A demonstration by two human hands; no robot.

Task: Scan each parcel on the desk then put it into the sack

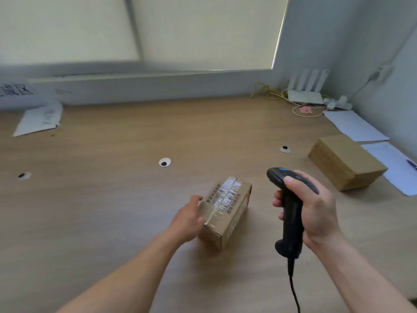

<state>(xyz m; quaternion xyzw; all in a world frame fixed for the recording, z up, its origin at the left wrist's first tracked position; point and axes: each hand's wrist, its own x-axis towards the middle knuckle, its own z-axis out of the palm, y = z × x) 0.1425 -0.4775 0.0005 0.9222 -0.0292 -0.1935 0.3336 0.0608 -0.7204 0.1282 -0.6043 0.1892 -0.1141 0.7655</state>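
Observation:
A small taped cardboard parcel [228, 211] with a printed label on top lies on the wooden desk [112, 199] in front of me. My left hand [189, 219] holds it by its left side, thumb on the top edge and fingers round the near end. My right hand [313, 208] grips a black handheld barcode scanner [291, 213] upright just right of the parcel, its head tilted toward the label. A second, plain cardboard parcel [346, 162] sits further right on the desk. No sack is in view.
White papers [354, 126] and a pen [411, 164] lie by the right wall. A white router [305, 91] with cables stands at the back right corner. More paper [38, 119] lies at the back left. Cable holes [164, 162] dot the desk.

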